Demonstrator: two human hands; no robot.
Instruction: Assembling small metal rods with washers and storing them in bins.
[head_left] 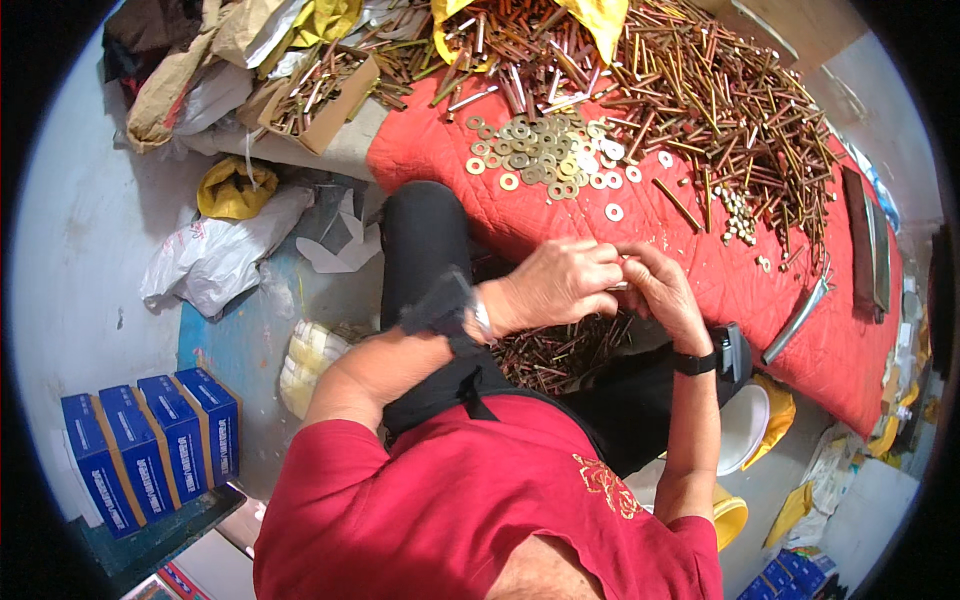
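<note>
My left hand (pixel 560 285) and my right hand (pixel 660 290) meet over my lap, fingertips pinched together around a small metal part, likely a bolt, mostly hidden by the fingers. Below them a heap of finished bolts (pixel 560 350) lies in my lap on black cloth. Ahead, on a red quilted mat (pixel 430 150), lies a pile of flat washers (pixel 545 150). A large heap of long brass-coloured bolts (pixel 720 90) spreads behind and to the right of it. A small cluster of nuts (pixel 738 215) sits right of the washers.
A cardboard box of bolts (pixel 320 95) stands at the back left among bags. White and yellow plastic bags (pixel 225 250) lie on the floor at left. Several blue boxes (pixel 150 450) stand at lower left. A curved metal bar (pixel 800 315) rests on the mat's right edge.
</note>
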